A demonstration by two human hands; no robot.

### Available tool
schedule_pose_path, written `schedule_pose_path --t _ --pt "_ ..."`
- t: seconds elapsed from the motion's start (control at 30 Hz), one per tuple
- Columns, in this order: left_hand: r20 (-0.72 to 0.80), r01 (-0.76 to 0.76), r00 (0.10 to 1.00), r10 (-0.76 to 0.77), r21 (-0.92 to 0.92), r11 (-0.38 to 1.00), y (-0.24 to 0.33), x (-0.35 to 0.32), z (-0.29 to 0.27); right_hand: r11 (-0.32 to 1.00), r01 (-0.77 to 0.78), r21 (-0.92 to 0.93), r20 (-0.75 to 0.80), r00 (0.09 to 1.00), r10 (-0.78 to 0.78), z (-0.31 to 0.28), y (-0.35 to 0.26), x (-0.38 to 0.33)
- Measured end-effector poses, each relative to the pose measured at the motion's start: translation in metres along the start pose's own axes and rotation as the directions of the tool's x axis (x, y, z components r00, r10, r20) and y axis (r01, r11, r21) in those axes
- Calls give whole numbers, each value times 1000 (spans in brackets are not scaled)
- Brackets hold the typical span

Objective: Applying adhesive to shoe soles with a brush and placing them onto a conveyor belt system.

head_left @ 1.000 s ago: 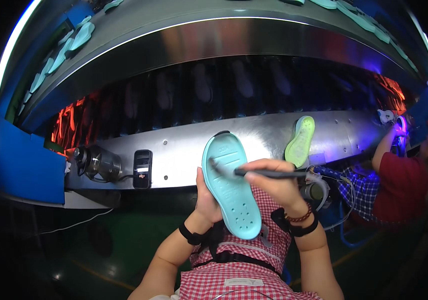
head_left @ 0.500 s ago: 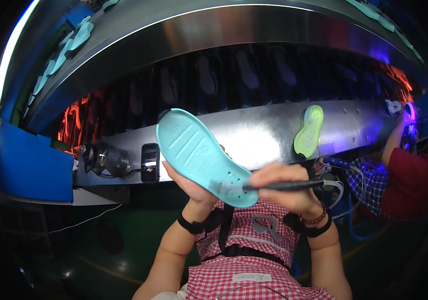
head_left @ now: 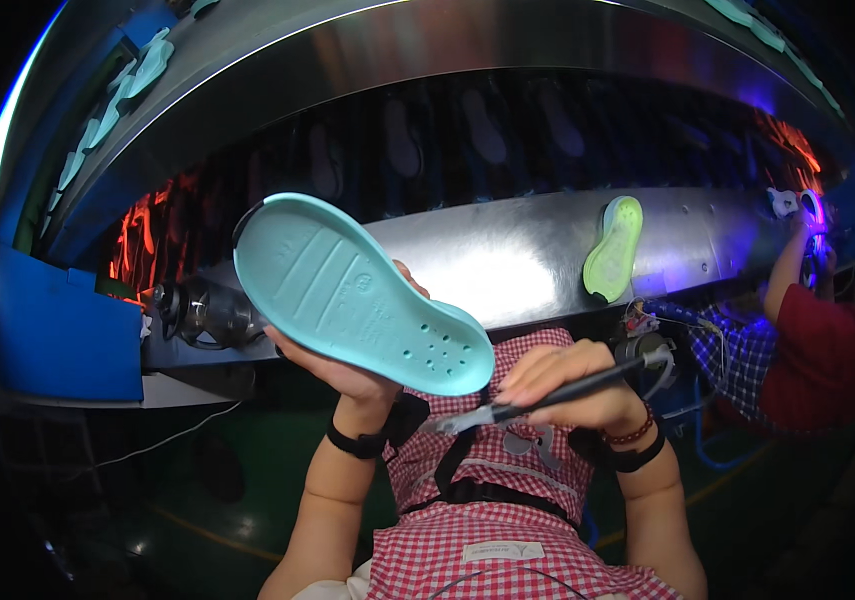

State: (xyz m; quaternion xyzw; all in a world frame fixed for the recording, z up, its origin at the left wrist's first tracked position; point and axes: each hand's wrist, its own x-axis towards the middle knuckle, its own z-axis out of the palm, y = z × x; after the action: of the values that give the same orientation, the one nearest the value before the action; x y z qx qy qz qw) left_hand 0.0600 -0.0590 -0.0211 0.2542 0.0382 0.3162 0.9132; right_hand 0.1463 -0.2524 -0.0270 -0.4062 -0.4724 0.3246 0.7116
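Note:
My left hand (head_left: 343, 378) grips a light turquoise shoe sole (head_left: 338, 290) from beneath and along its near side. The sole is tilted, its broad dark-tipped end up at the left and its end with small holes toward the right. Fingertips show past its far edge. In my right hand (head_left: 583, 395) is a slim brush (head_left: 476, 416) with a black handle and a pale, wet-looking tip. That tip hangs just below the holed end of the sole, apart from it, in front of my checked apron.
A yellow-green sole (head_left: 616, 250) lies on the metal ledge (head_left: 528, 235). Behind it, a dark conveyor (head_left: 438, 130) carries several soles, with red glows at both ends. A dark see-through jug (head_left: 210, 318) stands left. At right, a co-worker in a red sleeve (head_left: 813, 345) works under violet light.
The turquoise sole has moved left and closer with my left hand. The brush has come off its holed end and dropped lower, its tip now below the sole.

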Motion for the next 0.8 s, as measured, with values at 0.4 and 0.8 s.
schedule_pose_path --t 0.4,0.8 --pt "92 346 930 -357 115 931 -25 -37 -31 955 -293 42 -270 917 293 23 7 -7" --pt "76 775 587 -806 238 586 9 -12 -37 930 -128 -345 230 949 216 3 -28 7"
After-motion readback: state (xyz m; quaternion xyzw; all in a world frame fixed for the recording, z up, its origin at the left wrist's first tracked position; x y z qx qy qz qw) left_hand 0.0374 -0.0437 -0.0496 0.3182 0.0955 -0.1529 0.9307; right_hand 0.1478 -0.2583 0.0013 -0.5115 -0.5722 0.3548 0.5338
